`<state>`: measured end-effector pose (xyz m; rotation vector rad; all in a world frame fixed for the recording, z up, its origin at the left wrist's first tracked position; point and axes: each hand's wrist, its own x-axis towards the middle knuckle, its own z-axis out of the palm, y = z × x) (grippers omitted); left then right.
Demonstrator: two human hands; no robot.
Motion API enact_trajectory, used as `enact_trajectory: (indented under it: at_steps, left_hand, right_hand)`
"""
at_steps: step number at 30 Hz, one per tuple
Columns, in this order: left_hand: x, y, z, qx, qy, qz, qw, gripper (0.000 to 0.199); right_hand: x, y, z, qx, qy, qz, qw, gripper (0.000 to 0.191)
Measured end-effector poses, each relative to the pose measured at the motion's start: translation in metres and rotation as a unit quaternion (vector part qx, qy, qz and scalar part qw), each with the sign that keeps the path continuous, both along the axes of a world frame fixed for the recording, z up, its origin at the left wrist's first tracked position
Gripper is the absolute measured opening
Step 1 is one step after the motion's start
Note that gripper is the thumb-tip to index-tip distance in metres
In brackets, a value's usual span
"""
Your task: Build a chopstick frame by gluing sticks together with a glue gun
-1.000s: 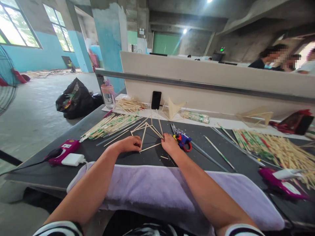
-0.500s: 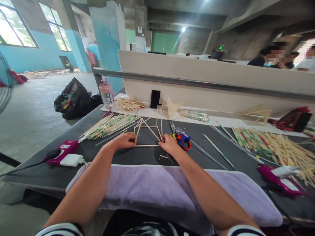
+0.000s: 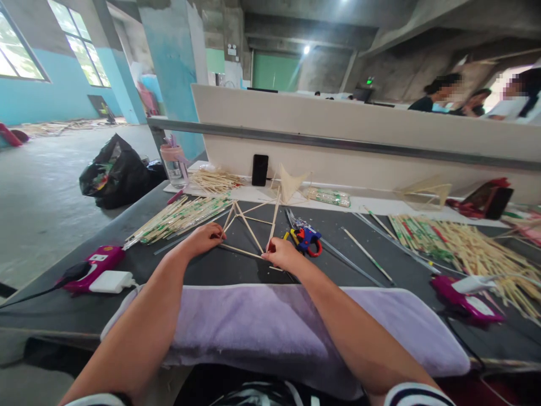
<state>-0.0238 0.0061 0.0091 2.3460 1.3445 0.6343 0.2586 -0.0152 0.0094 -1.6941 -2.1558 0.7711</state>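
Right now your left hand (image 3: 208, 239) pinches the near left corner of the stick frame (image 3: 249, 226), and your right hand (image 3: 281, 252) has its near right corner between thumb and fingertips, though the joints themselves are hidden behind your fingers. Squeeze unevenly, or pull your hands apart, and the near stick (image 3: 240, 251) running between them could bow or come loose at an end. The frame sits over the dark tabletop (image 3: 198, 276), in front of you; whether its lower corners touch the surface, I cannot tell. Its upright stick (image 3: 275, 213) on the right rises to a free-looking end, so a twist of your right wrist would likely swing that tip widest and strain the corner below. Just right of that hand lie the blue-handled cutters (image 3: 308, 238), close enough that a careless sideways move could knock them or catch a stick. A small offcut (image 3: 276, 269) lies nearby and might tilt a corner set down on it. Behind the frame, the pale model (image 3: 291, 185) leaves limited room: push too far forward and the two could snag. Farther left, the wrapped sticks (image 3: 181, 219) could foul a wide-swinging left forearm.
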Motion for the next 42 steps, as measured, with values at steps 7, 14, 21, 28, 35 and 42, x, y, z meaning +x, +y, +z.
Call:
enact_trajectory:
  at_steps: [7, 14, 21, 28, 35, 42]
  left_hand:
    - [-0.006, 0.008, -0.01, -0.007, 0.018, 0.084, 0.996, 0.027]
    - [-0.007, 0.009, -0.007, -0.011, 0.027, 0.142, 0.989, 0.03]
    - [-0.018, 0.006, -0.003, -0.039, 0.039, 0.156, 0.986, 0.024]
    - [-0.019, 0.005, -0.007, -0.056, 0.037, 0.182, 0.981, 0.021]
    - [-0.008, 0.006, -0.005, -0.038, 0.044, 0.192, 0.98, 0.013]
    - [-0.006, 0.005, -0.004, -0.026, 0.037, 0.201, 0.979, 0.009]
  right_hand:
    - [-0.006, -0.005, -0.005, 0.008, 0.023, 0.053, 0.998, 0.012]
    - [-0.01, -0.01, -0.005, 0.009, 0.057, 0.117, 0.992, 0.01]
    - [-0.007, -0.007, -0.009, -0.049, 0.076, 0.096, 0.991, 0.014]
    - [-0.007, -0.007, -0.011, -0.078, 0.094, 0.085, 0.989, 0.014]
    - [-0.012, -0.01, -0.008, -0.063, 0.085, 0.083, 0.991, 0.012]
    - [-0.017, -0.01, -0.01, -0.028, 0.051, 0.072, 0.996, 0.012]
